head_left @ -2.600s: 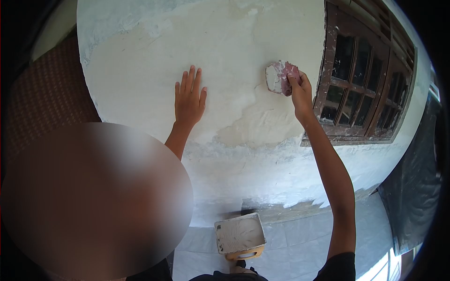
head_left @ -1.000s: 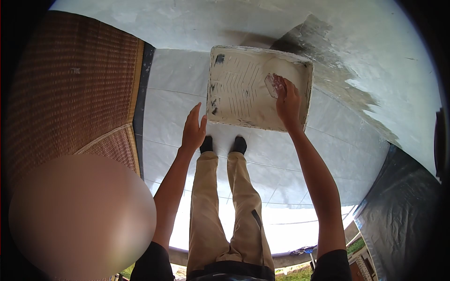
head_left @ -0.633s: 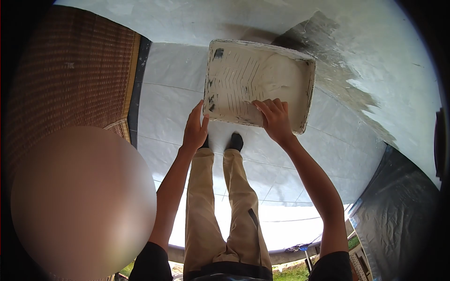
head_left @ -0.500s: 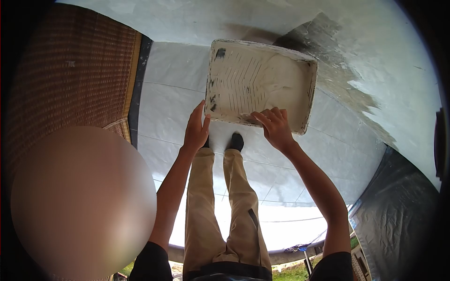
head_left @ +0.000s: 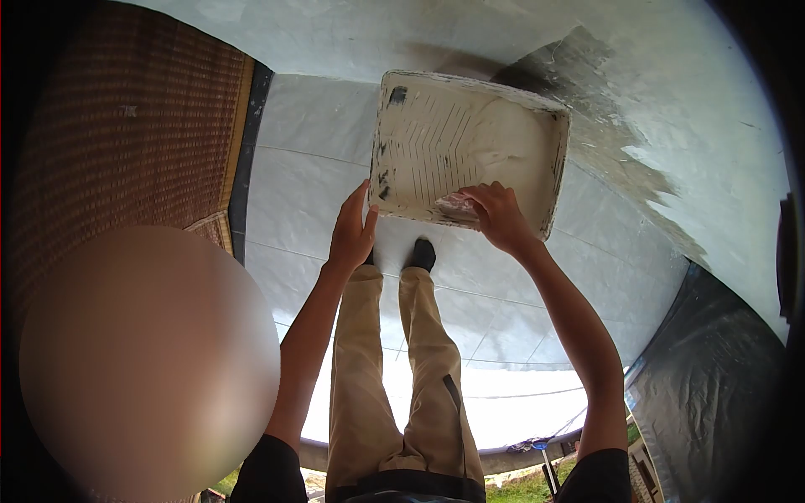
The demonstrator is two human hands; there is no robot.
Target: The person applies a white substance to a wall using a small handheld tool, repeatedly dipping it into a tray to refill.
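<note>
Left grip point(head_left: 352, 231) at near left corner of tray point(head_left: 560, 163); right grip point(head_left: 496, 216) holds scraper point(head_left: 454, 204) (pinkish, smeared) at tray's near side; pale paste point(head_left: 510, 134) lies right.

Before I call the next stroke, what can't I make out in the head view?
All in the head view:
Pinkish scraper: partly covered by the right hand.
Under the tray: hidden by the tray itself.
Left foot: mostly behind the left hand.
Whether that hand touches the tray: too small to tell.
Lower left: covered by a blurred oval.
Wall: cut off by top edge.

Porch-like spot (grass point(head_left: 521, 490) beyond floor point(head_left: 306, 193)): patchy wall point(head_left: 688, 109), woven panel point(head_left: 151, 126), dark sheeting point(head_left: 713, 377).
</note>
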